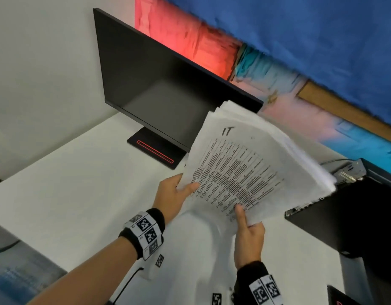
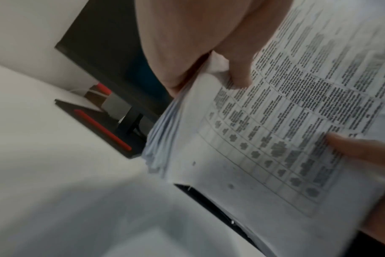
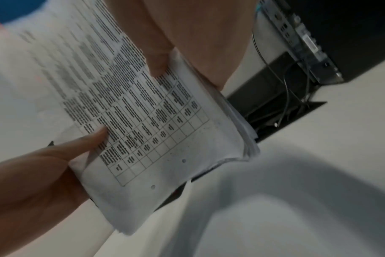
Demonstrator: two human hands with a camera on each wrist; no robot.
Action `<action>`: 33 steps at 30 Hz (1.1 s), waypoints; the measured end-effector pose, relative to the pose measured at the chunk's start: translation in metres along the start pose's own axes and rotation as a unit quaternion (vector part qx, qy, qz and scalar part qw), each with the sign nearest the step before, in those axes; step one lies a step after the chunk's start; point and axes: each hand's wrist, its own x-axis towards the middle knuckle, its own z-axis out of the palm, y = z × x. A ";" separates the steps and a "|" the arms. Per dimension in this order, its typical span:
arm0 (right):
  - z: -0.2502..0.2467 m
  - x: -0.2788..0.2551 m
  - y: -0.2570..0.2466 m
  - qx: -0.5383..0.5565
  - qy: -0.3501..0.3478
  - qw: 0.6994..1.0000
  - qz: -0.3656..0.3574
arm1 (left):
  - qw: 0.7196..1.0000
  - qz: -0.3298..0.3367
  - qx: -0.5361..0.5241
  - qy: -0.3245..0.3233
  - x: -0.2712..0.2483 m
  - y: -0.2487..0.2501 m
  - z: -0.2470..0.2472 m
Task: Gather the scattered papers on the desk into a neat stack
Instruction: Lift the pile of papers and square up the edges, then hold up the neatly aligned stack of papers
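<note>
A thick stack of printed papers (image 1: 245,166) is held up off the white desk (image 1: 69,183), tilted, with a printed table on its top sheet. My left hand (image 1: 174,194) grips its left edge, thumb on top. At the near edge my right hand (image 1: 247,234) grips it with the thumb pressed on the print. In the left wrist view the stack (image 2: 264,139) shows fanned sheet edges under my left thumb (image 2: 237,69). The right wrist view shows the stack (image 3: 154,130) pinched by my right thumb (image 3: 158,59).
A black monitor (image 1: 159,84) on a stand with a red stripe (image 1: 155,151) stands just behind the stack. A black computer case (image 1: 355,205) with cables sits to the right. The desk's near edge runs at the lower left.
</note>
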 end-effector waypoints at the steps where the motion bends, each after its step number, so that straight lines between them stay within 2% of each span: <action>1: 0.006 -0.001 0.009 0.000 -0.003 1.000 0.010 | 1.000 -0.004 0.002 0.008 -0.002 -0.007 -0.001; 7: 0.033 -0.010 0.059 -0.043 -0.057 0.991 0.112 | 0.993 -0.114 0.023 0.024 -0.011 -0.070 -0.016; 12: 0.036 -0.005 0.067 -0.079 -0.042 0.991 0.104 | 0.986 -0.138 0.088 -0.024 0.001 -0.082 -0.028; 15: 0.040 -0.002 0.060 -0.089 -0.047 0.991 0.090 | 0.990 -0.110 0.074 -0.049 0.012 -0.047 -0.037; 18: 0.040 0.001 0.060 -0.078 -0.057 0.991 0.090 | 0.998 -0.036 -0.028 -0.048 0.023 0.022 -0.037; 22: 0.040 0.002 0.062 -0.078 -0.051 0.992 0.091 | 0.988 0.072 -0.134 0.011 0.039 0.098 -0.021; 27: 0.035 0.009 0.057 -0.090 -0.049 0.988 0.118 | 0.989 0.057 -0.108 0.083 0.049 0.105 -0.009; 31: 0.033 0.014 0.062 -0.110 -0.042 0.985 0.128 | 0.987 0.034 -0.115 0.103 0.059 0.102 -0.012; 33: 0.029 0.018 0.071 -0.135 -0.030 0.983 0.122 | 0.987 0.037 -0.126 0.090 0.062 0.104 -0.014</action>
